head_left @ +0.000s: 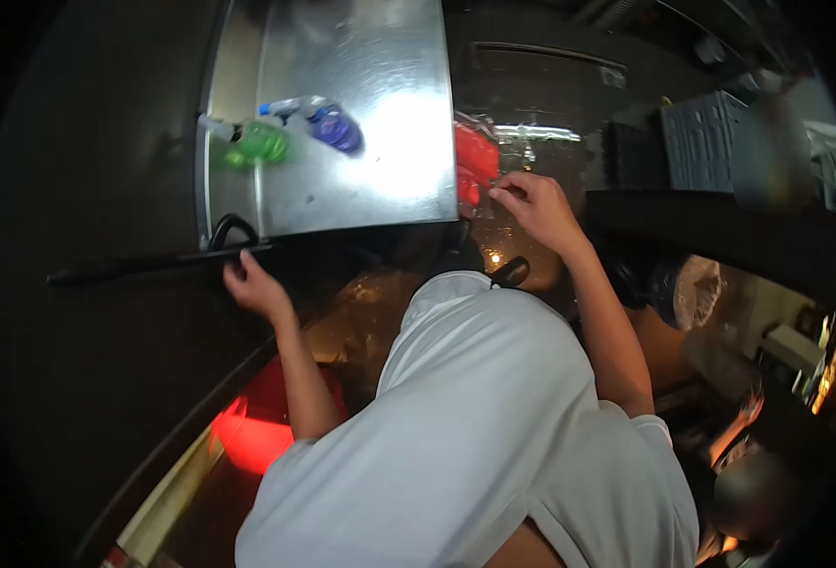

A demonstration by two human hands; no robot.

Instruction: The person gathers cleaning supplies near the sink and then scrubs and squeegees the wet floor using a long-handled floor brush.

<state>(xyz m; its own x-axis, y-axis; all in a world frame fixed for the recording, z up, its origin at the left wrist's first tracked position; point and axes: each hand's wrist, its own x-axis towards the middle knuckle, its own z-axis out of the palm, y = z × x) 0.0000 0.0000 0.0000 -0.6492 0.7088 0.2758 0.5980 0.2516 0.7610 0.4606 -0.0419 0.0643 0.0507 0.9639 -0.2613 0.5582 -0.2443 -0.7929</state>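
Note:
My left hand (257,290) is closed with its fingertips on a long black rod (139,268), beside a black loop-shaped handle (233,227) at the metal table's near left corner. The rod's far end points left. My right hand (536,216) is raised right of the table, thumb and forefinger pinched together at the edge of a glossy red plastic piece (475,156). The metal table's edge partly covers that red piece, so its full shape is hidden. On the stainless steel table (361,194) lie a green spray bottle (265,141) and a purple one (336,129).
A shiny wet floor (532,161) lies to the right. Grey crates (705,140) stand at the upper right, near a bin with a clear liner (697,292). A red container (255,435) is at lower left. Another person's arm (735,431) shows at lower right.

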